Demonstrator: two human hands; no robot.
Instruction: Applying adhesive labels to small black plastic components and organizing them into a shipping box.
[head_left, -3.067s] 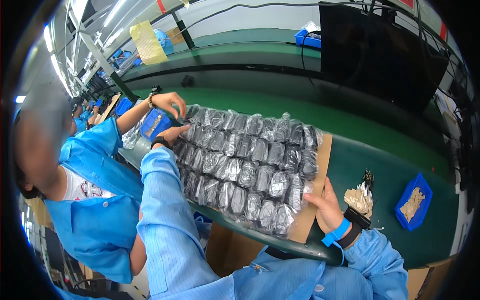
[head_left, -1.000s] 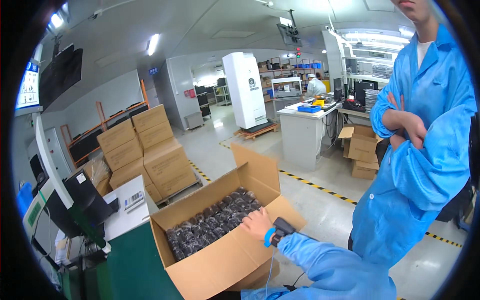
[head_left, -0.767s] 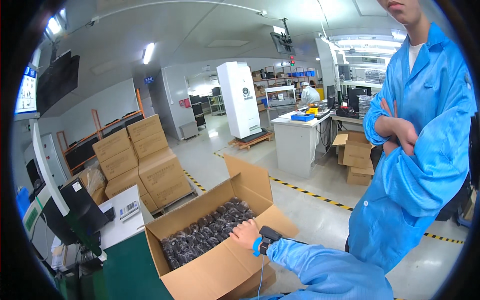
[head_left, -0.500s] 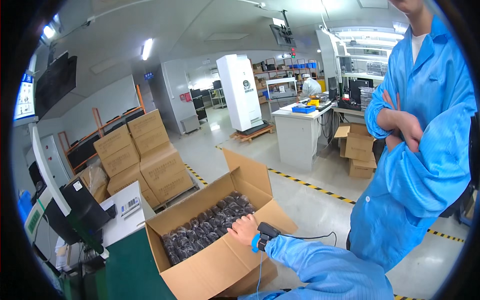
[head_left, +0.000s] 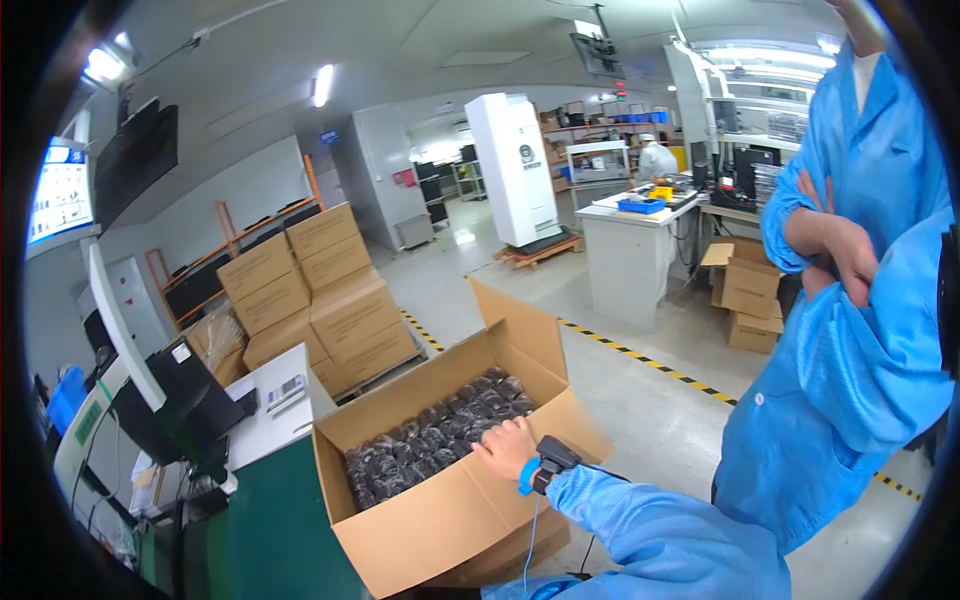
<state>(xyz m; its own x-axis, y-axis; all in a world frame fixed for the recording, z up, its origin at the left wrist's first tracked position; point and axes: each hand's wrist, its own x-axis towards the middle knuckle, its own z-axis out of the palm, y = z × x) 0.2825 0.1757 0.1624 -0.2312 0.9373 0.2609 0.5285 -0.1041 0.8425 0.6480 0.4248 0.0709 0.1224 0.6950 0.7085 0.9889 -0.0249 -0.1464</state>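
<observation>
1. The right hand [head_left: 505,450] lies palm down on the dark bagged parts [head_left: 435,435] inside the open cardboard box [head_left: 450,515], near its right wall; its fingers are hidden, so whether the grip is clenched or released cannot be told.
2. The left hand is out of view.
3. The right hand has barely shifted since half a second ago.
4. Beyond, a bystander's blue sleeve [head_left: 860,330] is cut off at the right edge.
</observation>
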